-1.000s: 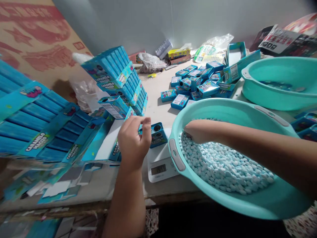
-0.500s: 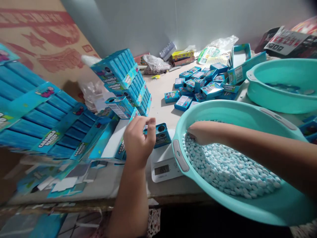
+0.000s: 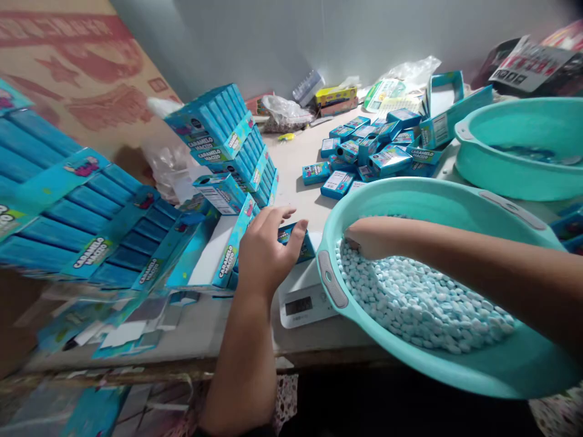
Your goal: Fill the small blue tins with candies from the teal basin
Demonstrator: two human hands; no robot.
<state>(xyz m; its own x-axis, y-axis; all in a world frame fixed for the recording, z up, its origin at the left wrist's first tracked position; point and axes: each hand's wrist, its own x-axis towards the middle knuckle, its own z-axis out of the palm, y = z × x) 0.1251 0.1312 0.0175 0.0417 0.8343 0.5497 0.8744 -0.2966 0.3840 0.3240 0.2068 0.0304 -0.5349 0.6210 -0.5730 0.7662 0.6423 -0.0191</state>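
My left hand (image 3: 266, 249) hovers over a small blue box (image 3: 298, 243) standing on a white digital scale (image 3: 305, 297); the fingers are spread and grasp the box loosely from above. My right hand (image 3: 371, 237) is plunged into the pale blue candies (image 3: 423, 303) at the near-left side of a teal basin (image 3: 437, 200). Its fingers are curled down among the candies and hidden.
Stacks of blue display cartons (image 3: 228, 139) and flattened blue cartons (image 3: 82, 206) fill the left. A heap of small blue boxes (image 3: 368, 152) lies at the back. A second teal basin (image 3: 519, 149) sits at the right. Plastic bags (image 3: 282, 112) lie by the wall.
My left hand has opened from a pinch on the box's near end and moved right, over the top of the box. The right hand stays in the candies.
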